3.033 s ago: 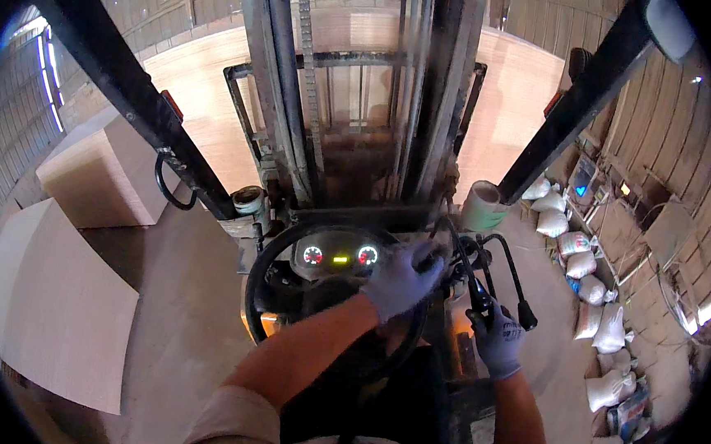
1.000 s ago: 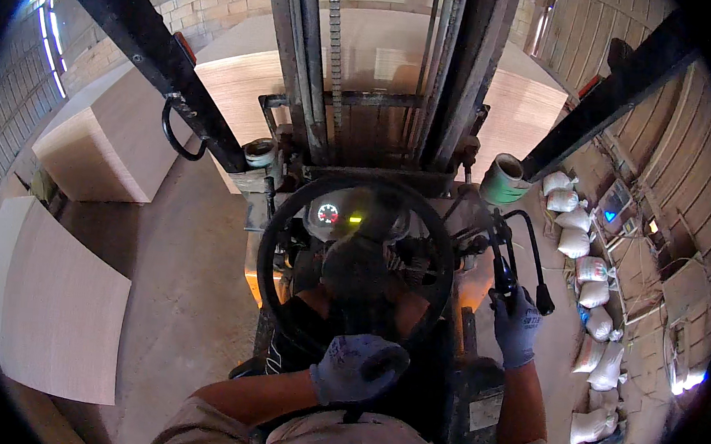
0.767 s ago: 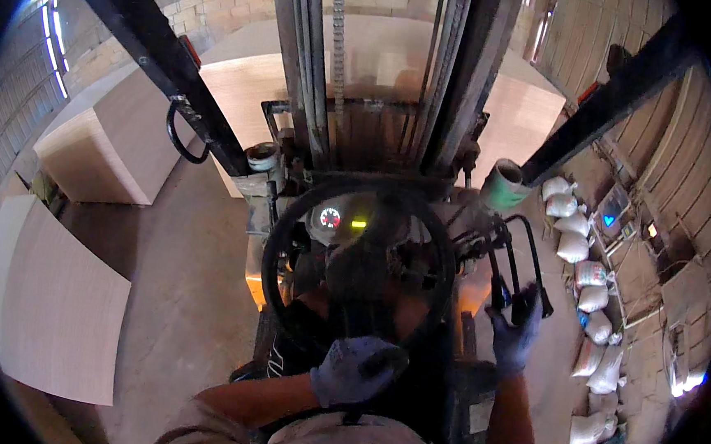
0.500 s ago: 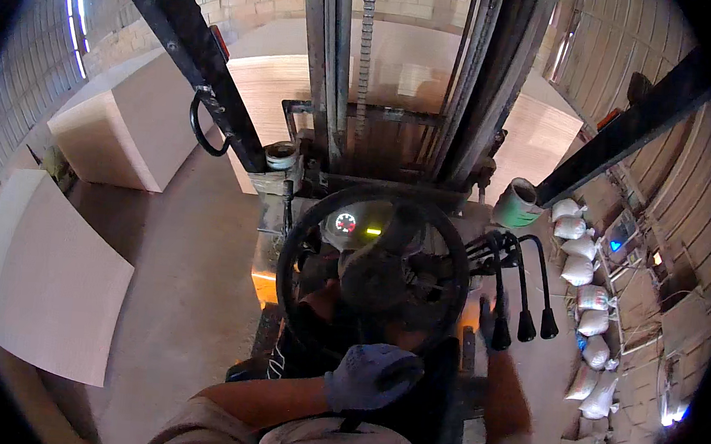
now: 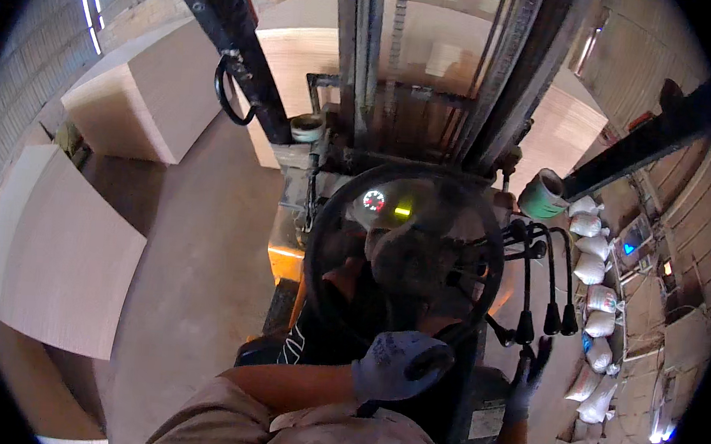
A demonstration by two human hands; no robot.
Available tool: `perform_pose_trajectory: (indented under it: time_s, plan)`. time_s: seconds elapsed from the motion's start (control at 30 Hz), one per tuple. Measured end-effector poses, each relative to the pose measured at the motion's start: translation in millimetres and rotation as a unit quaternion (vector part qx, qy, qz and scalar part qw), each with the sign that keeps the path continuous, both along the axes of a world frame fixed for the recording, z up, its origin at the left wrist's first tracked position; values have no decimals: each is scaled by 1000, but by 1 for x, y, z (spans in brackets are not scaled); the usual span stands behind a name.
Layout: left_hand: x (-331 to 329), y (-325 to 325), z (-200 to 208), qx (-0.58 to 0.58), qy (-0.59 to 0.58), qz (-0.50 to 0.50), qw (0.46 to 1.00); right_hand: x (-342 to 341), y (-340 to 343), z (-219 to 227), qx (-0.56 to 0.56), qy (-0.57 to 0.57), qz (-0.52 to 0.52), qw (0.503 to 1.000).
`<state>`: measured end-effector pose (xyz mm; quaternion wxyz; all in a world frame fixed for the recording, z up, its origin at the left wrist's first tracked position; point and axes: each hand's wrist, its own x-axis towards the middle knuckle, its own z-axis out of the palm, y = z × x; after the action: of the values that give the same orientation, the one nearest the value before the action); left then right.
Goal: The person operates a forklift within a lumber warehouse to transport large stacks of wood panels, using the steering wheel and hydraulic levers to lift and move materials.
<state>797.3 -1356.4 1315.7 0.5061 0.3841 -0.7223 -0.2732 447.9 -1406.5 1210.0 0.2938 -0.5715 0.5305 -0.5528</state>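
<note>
My left hand (image 5: 399,367), in a grey glove with dark fingers, is closed on the near rim of the black steering wheel (image 5: 313,256); what its curled fingers wrap is partly hidden. My right hand (image 5: 528,378), gloved too, hovers just behind the black-knobbed levers (image 5: 552,318) on the right, fingers stretched and apart, holding nothing I can see. Through the wheel show a lit gauge (image 5: 374,200) and a small yellow-green display (image 5: 403,210). Beyond it rises the forklift's mast (image 5: 358,74), with a chain between its rails.
Tall stacks of pale boards (image 5: 137,104) stand ahead and to the left, with a curved-looking stack (image 5: 72,260) nearer. White sacks (image 5: 590,269) line the right wall. A green cup-like container (image 5: 544,194) sits by the right post (image 5: 637,151). Concrete floor (image 5: 205,253) runs along the left side.
My right hand has drawn back from beside the lever knobs toward me. My left hand stays on the wheel. The whole view has shifted, so the machine appears farther right.
</note>
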Motion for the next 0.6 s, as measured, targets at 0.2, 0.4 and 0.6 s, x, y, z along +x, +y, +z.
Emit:
perform_pose_trajectory:
  time_s: [0.2,0.4,0.6]
  plan:
    - [-12,-7,3,-15,-61,19,998,26,-119,113,-141,59,17,988]
    - [-16,-4,5,-39,-58,11,997,38,-127,112,-209,111,-59,970]
    - [-17,-8,3,-21,-67,20,997,33,-129,120,-205,140,-61,967]
